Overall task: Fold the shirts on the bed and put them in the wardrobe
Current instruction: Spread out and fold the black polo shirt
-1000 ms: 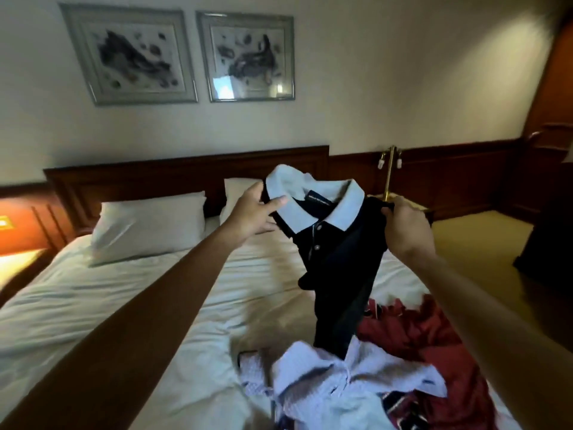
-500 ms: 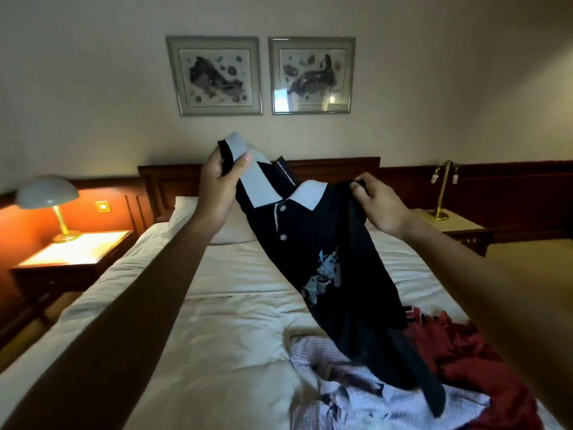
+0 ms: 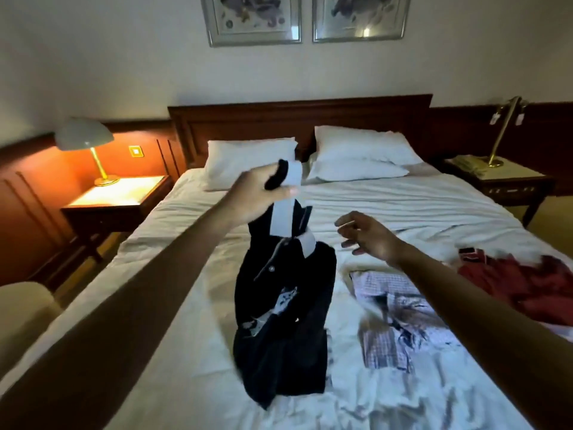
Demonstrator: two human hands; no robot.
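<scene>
Off the polo [image 3: 286,330] now, right hand [image 3: 370,240]

1. The navy polo shirt [image 3: 285,305], with a white collar and a pale print on its chest, hangs upright. Its collar is pinched by the left hand [image 3: 257,193], and its lower part crumples onto the bed [image 3: 155,336].
2. A pale checked shirt [image 3: 393,308] lies rumpled and unfolded on the white sheet, just right of the polo.
3. A red shirt [image 3: 521,290] lies bunched farther right, near the bed's edge.
</scene>
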